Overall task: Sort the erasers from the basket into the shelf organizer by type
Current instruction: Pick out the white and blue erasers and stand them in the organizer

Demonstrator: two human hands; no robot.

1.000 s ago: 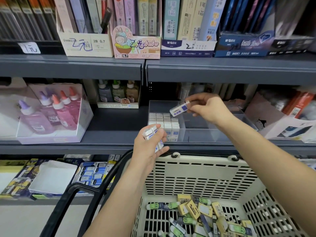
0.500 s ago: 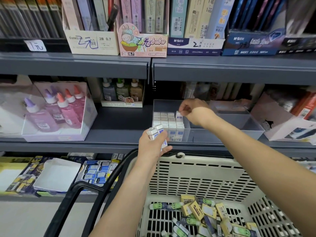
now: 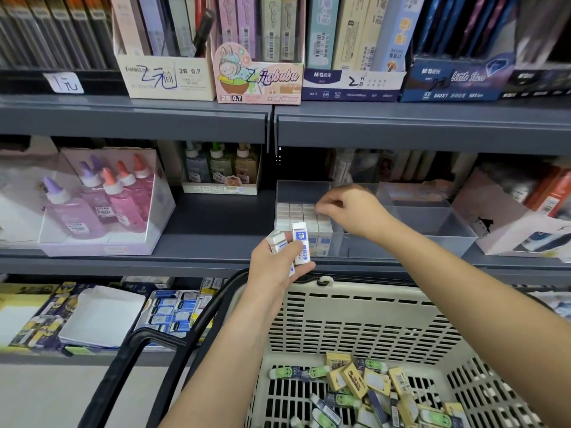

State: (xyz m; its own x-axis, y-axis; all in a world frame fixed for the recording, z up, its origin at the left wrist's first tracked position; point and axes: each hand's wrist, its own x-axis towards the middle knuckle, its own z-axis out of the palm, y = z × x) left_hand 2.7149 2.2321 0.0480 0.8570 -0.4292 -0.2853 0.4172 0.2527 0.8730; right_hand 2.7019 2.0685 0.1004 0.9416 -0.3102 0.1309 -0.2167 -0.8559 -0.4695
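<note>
My left hand (image 3: 279, 261) grips a small bunch of white erasers with blue sleeves (image 3: 301, 242) in front of the shelf edge. My right hand (image 3: 352, 211) reaches over the clear shelf organizer (image 3: 432, 231). Its curled fingertips sit at the tops of the white-and-blue erasers (image 3: 298, 216) standing in rows in the organizer's left compartment. No eraser shows in those blurred fingers. Below, the cream basket (image 3: 355, 319) holds several yellow boxed erasers (image 3: 355, 381) and green-and-white erasers (image 3: 296, 372).
The basket's black handle (image 3: 145, 353) lies to the left. A display box of glue bottles (image 3: 102, 199) and a tray of small bottles (image 3: 221, 169) share the shelf. A pale box (image 3: 509, 223) stands right of the organizer. Pencil-lead boxes (image 3: 258, 78) fill the shelf above.
My right hand carried one white-and-blue eraser down into the organizer's left compartment and now stays at the row tops. My left hand kept its bunch, nearly still.
</note>
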